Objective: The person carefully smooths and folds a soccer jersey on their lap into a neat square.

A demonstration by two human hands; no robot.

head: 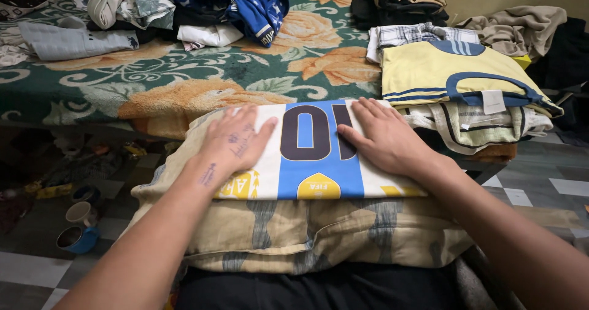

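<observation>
Far to your left, on the tiled floor (24, 267), two cups sit side by side: a blue one (76, 239) nearer you and a pale one (81, 212) just behind it, with dark clutter beyond them under the bed edge. Above that, the bed (184, 77) carries a green blanket with orange roses, and along its far left side lies a loose heap of clothes (141, 9), with a grey folded piece at its left end and a blue patterned garment (254, 3) at its right end. Your left hand (236, 141) lies flat and open, palm down, fingers spread, on the left part of a folded jersey (313, 156) striped in white and light blue with large dark numerals; it grips nothing. The jersey rests on a beige cushion (294, 236) with faded grey marks, which sits across your lap and butts against the near edge of the bed. Your right hand (386, 139) is likewise open and flat, pressing the jersey's right part, its thumb touching the numerals. Just right of that hand stands a stack of folded clothes (472, 123) on the bed corner, topped by a yellow shirt (442, 70) with blue trim and a white tag, a checked piece showing behind it. Further back sits a dark folded pile (399, 0), and at the far right a crumpled tan garment (521, 27) lies against dark cloth.
</observation>
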